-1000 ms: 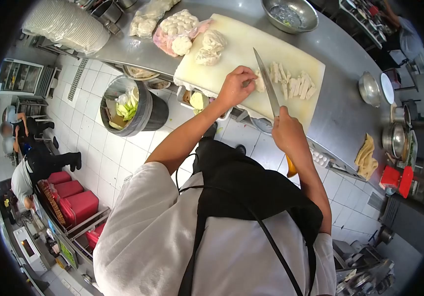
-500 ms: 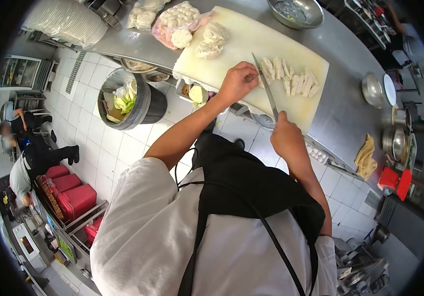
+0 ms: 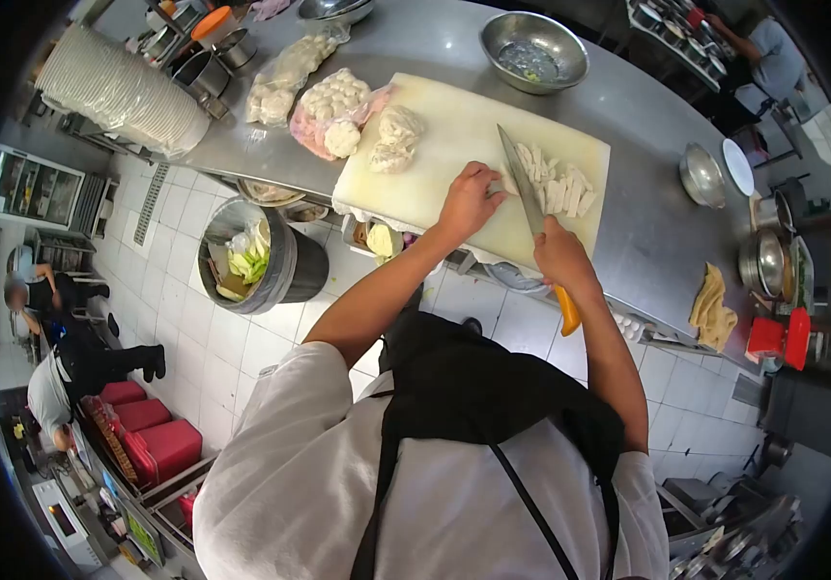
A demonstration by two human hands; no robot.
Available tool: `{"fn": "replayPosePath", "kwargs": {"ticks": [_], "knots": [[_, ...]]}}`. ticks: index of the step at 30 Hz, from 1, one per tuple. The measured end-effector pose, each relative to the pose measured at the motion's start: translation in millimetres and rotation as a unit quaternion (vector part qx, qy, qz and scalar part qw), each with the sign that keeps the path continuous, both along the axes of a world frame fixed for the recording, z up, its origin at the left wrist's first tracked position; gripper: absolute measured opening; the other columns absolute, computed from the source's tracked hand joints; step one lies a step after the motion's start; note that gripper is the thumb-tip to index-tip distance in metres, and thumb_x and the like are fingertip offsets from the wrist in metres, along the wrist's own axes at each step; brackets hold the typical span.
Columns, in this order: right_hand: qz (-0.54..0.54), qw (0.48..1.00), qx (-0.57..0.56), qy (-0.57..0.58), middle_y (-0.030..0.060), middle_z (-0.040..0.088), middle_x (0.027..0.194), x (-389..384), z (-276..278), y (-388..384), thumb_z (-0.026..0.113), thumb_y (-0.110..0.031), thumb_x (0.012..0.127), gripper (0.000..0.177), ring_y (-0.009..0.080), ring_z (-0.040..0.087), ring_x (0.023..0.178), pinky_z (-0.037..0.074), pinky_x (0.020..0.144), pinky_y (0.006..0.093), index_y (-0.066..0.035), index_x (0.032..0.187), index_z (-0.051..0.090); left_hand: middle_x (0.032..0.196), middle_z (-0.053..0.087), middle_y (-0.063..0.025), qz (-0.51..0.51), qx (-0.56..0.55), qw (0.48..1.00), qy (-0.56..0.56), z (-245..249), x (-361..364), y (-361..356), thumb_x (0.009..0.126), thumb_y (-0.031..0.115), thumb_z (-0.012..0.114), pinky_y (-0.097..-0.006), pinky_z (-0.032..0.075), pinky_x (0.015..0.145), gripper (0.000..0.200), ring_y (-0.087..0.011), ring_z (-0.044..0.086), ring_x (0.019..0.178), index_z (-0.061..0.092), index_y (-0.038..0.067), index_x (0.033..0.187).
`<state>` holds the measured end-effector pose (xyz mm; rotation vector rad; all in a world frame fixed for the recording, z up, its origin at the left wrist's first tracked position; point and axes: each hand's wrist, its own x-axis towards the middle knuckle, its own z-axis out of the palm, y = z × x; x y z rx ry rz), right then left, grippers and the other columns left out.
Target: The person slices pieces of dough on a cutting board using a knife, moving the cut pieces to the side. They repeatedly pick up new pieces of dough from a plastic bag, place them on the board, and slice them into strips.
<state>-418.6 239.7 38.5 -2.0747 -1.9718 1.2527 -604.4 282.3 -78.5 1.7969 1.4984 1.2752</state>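
Right hand (image 3: pixel 560 256) gripping knife (image 3: pixel 524 186), left hand (image 3: pixel 469 200) steadying pale strips (image 3: pixel 556 188), possibly dough, cutting board (image 3: pixel 444 169)

**A:** Which items do we label along the steel counter (image 3: pixel 647 222)?

**B:** We mark a steel mixing bowl (image 3: pixel 534 50) at the far edge and a slanted stack of white bowls (image 3: pixel 121 92) at the left end. Two bags of white balls lie side by side, one clear (image 3: pixel 285 77) and one pink (image 3: pixel 333 106).

**A:** And elsewhere?

**B:** On the white-tiled floor (image 3: pixel 222 338) we note a black-lined bin (image 3: pixel 290 261) holding green scraps (image 3: pixel 242 261). Red crates (image 3: pixel 159 445) sit at lower left. At right, a yellowish cloth (image 3: pixel 710 309) lies near a red container (image 3: pixel 781 338).
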Motion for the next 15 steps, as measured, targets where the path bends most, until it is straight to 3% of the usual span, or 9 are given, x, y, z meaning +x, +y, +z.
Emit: {"fn": "replayPosePath", "kwargs": {"ticks": [3, 6, 9, 10, 11, 15], "knots": [[-0.028, 0.999, 0.006, 0.035, 0.0262, 0.069, 0.09, 11.0, -11.3, 9.2, 0.045, -0.016, 0.1, 0.028, 0.0312, 0.067, 0.052, 0.055, 0.047, 0.0439, 0.004, 0.117, 0.051, 0.102, 0.068, -0.0153, -0.021, 0.008, 1.0, -0.008, 4.7, 20.9, 26.9, 0.079, 0.006, 0.081, -0.0352, 0.058, 0.076, 0.033, -0.0265, 0.07, 0.08, 0.072, -0.003, 0.11], [-0.094, 0.993, 0.009, 0.066, 0.0193, 0.064, 0.078, 16.5, -16.6, 15.1, 0.046, -0.022, 0.1, 0.029, 0.0271, 0.064, 0.051, 0.052, 0.045, 0.0393, -0.001, 0.12, 0.049, 0.103, 0.07, -0.0164, -0.035, 0.019, 0.999, 0.015, 5.5, 34.3, 44.2, 0.081, 0.006, 0.078, -0.0368, 0.058, 0.078, 0.033, -0.0299, 0.071, 0.081, 0.072, -0.002, 0.112], [-0.106, 0.991, 0.059, 0.054, 0.0185, 0.064, 0.08, 19.1, -15.0, 15.0, 0.046, -0.023, 0.1, 0.036, 0.0259, 0.064, 0.051, 0.052, 0.045, 0.0391, -0.002, 0.13, 0.048, 0.11, 0.07, -0.0168, -0.042, 0.022, 0.998, 0.038, 7.2, 27.3, 44.8, 0.08, 0.008, 0.077, -0.038, 0.057, 0.082, 0.033, -0.0326, 0.069, 0.088, 0.073, 0.0, 0.112], [-0.107, 0.992, 0.052, 0.036, 0.0253, 0.069, 0.088, 11.5, 9.8, 7.2, 0.043, -0.018, 0.1, 0.031, 0.0321, 0.069, 0.056, 0.057, 0.054, 0.0458, 0.003, 0.121, 0.051, 0.112, 0.069, -0.0169, -0.042, 0.025, 0.998, 0.047, 15.7, 22.6, 37.7, 0.079, 0.008, 0.078, -0.0381, 0.056, 0.084, 0.034, -0.0326, 0.069, 0.092, 0.074, 0.001, 0.112], [-0.093, 0.993, 0.064, 0.032, 0.0252, 0.069, 0.087, 14.7, 7.3, 3.9, 0.043, -0.018, 0.1, 0.03, 0.0322, 0.069, 0.057, 0.056, 0.055, 0.0463, 0.002, 0.121, 0.052, 0.114, 0.069, -0.0169, -0.044, 0.028, 0.997, 0.056, 20.0, 16.9, 30.2, 0.079, 0.008, 0.079, -0.0382, 0.056, 0.087, 0.034, -0.0326, 0.068, 0.096, 0.074, 0.002, 0.112], [-0.018, 0.99, 0.134, 0.038, 0.0244, 0.068, 0.08, 36.9, -16.4, -24.7, 0.045, -0.02, 0.1, 0.028, 0.0324, 0.068, 0.057, 0.055, 0.058, 0.0477, 0.001, 0.117, 0.053, 0.124, 0.062, -0.0176, 0.139, 0.099, 0.977, 0.124, 28.3, -41.3, -12.4, 0.074, 0.012, 0.085, -0.0426, 0.047, 0.103, 0.041, -0.0355, 0.057, 0.119, 0.074, 0.005, 0.113]]}}
